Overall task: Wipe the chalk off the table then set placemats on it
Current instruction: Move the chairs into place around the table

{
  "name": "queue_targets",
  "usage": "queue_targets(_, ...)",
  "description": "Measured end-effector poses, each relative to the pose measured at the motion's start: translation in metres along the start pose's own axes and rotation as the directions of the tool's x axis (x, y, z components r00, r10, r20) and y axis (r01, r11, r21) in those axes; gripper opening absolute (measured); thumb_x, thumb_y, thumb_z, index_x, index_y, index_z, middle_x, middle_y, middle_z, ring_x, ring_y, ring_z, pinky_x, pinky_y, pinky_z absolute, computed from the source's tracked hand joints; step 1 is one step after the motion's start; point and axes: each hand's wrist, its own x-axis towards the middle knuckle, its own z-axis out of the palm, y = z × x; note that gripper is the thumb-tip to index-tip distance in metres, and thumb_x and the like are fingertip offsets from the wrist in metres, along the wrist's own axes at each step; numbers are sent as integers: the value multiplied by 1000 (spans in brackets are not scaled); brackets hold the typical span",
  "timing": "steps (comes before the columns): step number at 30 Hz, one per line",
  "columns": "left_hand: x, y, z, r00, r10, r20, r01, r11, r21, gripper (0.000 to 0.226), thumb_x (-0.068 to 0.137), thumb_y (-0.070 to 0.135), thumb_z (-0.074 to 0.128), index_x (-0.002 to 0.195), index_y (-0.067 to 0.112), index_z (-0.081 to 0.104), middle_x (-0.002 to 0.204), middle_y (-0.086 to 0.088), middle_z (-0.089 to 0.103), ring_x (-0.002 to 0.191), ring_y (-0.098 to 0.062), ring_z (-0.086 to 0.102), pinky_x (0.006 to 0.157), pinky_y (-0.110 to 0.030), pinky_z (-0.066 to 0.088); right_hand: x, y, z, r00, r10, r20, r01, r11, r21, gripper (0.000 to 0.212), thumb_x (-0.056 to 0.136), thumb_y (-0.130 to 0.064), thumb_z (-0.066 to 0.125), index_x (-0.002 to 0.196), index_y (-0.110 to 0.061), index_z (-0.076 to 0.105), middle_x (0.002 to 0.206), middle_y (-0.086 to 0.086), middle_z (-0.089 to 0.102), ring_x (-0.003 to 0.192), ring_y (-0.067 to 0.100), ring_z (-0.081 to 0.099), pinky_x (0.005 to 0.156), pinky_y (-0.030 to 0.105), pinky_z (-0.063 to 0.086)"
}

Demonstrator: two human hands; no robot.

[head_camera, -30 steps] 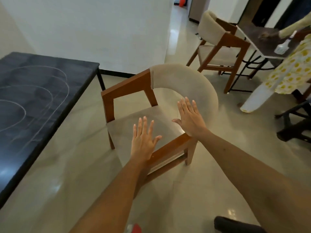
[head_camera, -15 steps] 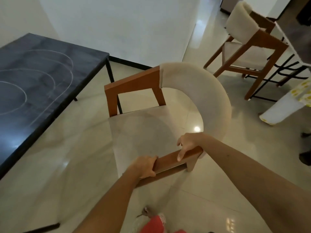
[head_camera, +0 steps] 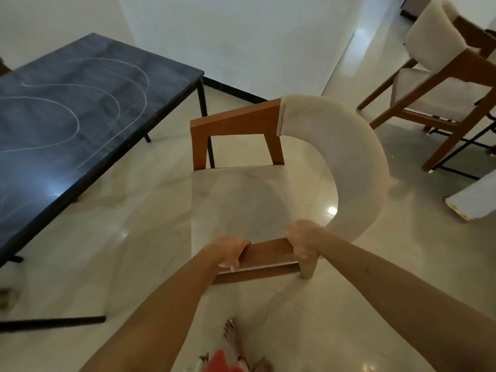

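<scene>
Left of the chair (head_camera: pixel 241 200) stands the dark table (head_camera: pixel 166 76), its top crossed by curved white chalk lines (head_camera: pixel 77 122); its black legs rest on the glossy pale floor (head_camera: pixel 112 237), and its near corner lies just beside the chair's far wooden armrest (head_camera: pixel 236 122). On the chair's near wooden armrest (head_camera: pixel 268 253) the left hand (head_camera: pixel 228 251) curls its fingers over the rail and grips it. Just right of that, at the same rail's end by the cream curved backrest (head_camera: pixel 357 167), the right hand (head_camera: pixel 303 241) also grips the wood. Well right of the chair, a second chair (head_camera: pixel 440 84) stands beside a black metal frame (head_camera: pixel 456 146).
</scene>
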Motion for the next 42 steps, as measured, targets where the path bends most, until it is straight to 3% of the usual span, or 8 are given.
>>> queue_targets(6, -37, -55, -10, 988, -122, 99, 105, 981, 161, 43, 68, 4, 71, 105, 18, 56, 89, 3, 58, 79, -18, 55, 62, -27, 43, 16, -65, -23, 996, -91, -20, 92, 994, 59, 12, 81, -6, 61, 91, -4, 66, 72, 4, 50, 84, 29, 64, 60, 30, 44)
queue_targets(13, -86, -129, -12, 926, -376, -33, 364, 867, 339, 38, 82, 6, 65, 116, 20, 60, 117, -3, 60, 107, -24, 59, 81, -35, 49, 53, -159, -56, 981, -173, -86, 185, 970, 159, 35, 75, -14, 72, 108, -4, 67, 103, 13, 67, 99, 32, 65, 71, 31, 46)
queue_targets(22, -109, -150, 5, 774, -589, -234, 631, 679, 376, 29, 92, 12, 57, 120, 16, 59, 125, -2, 59, 119, -22, 52, 101, -34, 40, 79, -203, -69, 943, -329, -57, 334, 920, 208, 38, 82, -40, 68, 96, -6, 61, 83, 7, 56, 76, 26, 55, 66, 32, 43)
queue_targets(24, -107, -143, 6, 738, -620, -267, 674, 656, 340, 30, 92, 8, 53, 121, 15, 58, 124, -3, 58, 119, -21, 51, 100, -33, 40, 84, -194, -68, 934, -358, -17, 350, 901, 256, 51, 80, -51, 68, 98, -5, 60, 83, 7, 55, 78, 25, 54, 69, 34, 44)
queue_targets(28, -101, -122, 4, 675, -699, -235, 734, 608, 303, 29, 95, 13, 50, 122, 18, 57, 125, -1, 56, 118, -20, 47, 97, -32, 38, 93, -178, -68, 883, -463, -76, 468, 857, 216, 77, 82, -67, 57, 122, -2, 51, 123, 18, 56, 110, 34, 54, 94, 43, 43)
queue_targets(31, -94, -101, 0, 632, -755, -174, 768, 582, 268, 32, 96, 21, 51, 127, 21, 55, 131, 0, 52, 124, -21, 42, 98, -32, 35, 98, -167, -76, 834, -527, -163, 539, 842, 35, 87, 91, -64, 43, 149, -2, 23, 154, 22, 25, 144, 36, 20, 118, 50, 16)
queue_targets(34, -82, -73, -10, 555, -819, -142, 831, 543, 117, 29, 95, 19, 52, 122, 19, 59, 129, -1, 56, 125, -22, 46, 100, -34, 35, 106, -145, -84, 782, -584, -219, 570, 812, -127, 85, 97, -60, 32, 154, -4, 4, 161, 17, 2, 149, 33, -3, 120, 49, 0)
queue_targets(42, -34, 15, -13, 248, -936, -249, 864, 331, -381, 33, 93, 12, 42, 124, 18, 52, 125, -4, 58, 127, -25, 41, 103, -39, 34, 123, -37, -92, 687, -597, -414, 530, 801, -277, 82, 98, -54, 37, 153, -4, 4, 162, 16, 2, 149, 33, -5, 119, 50, -3)
